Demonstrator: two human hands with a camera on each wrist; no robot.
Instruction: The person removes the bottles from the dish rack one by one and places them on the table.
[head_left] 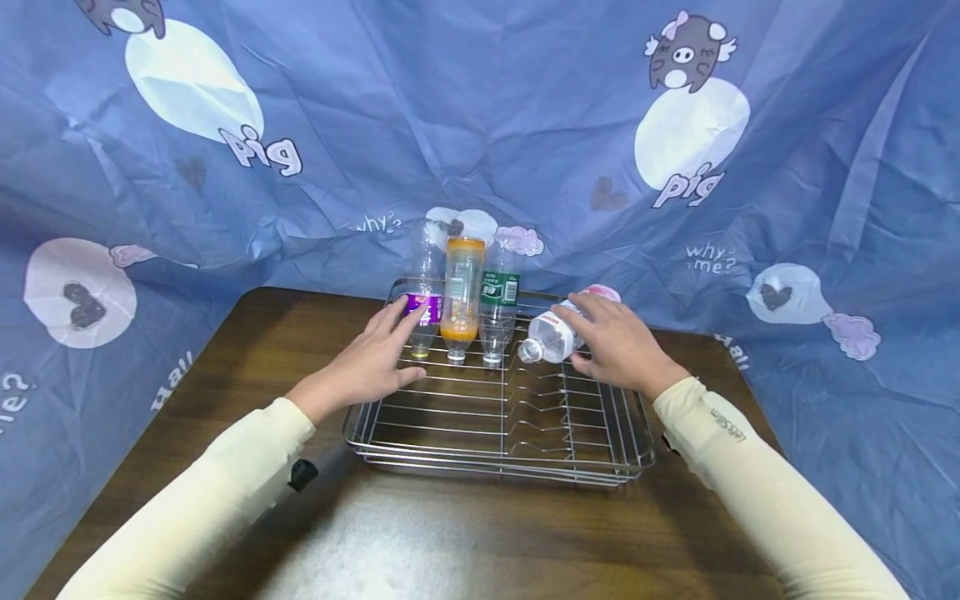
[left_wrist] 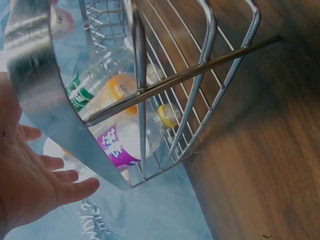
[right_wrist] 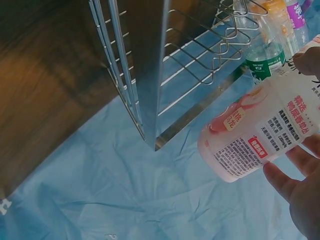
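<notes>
Ahead of my left grip (head_left: 365, 358) in the head view, a purple-labelled bottle (head_left: 426, 311) is standing neck-down in a wire rack (head_left: 450, 457). An orange-trimmed bottle (head_left: 461, 290) and a green-labelled bottle (head_left: 498, 289) are standing likewise, nearer my right grip (head_left: 628, 343). With that right grip I am grasping a pink-and-white bottle (head_left: 557, 336), tilting its neck toward the left grip. Between both grips, the rack is resting on the tabletop (head_left: 375, 542). From the left wrist, I am seeing that grip released, its fingers extending beside the rack's metal end. From the right wrist, I am seeing fingers and thumb clasping the pink-and-white bottle, its base jutting out past them.
</notes>
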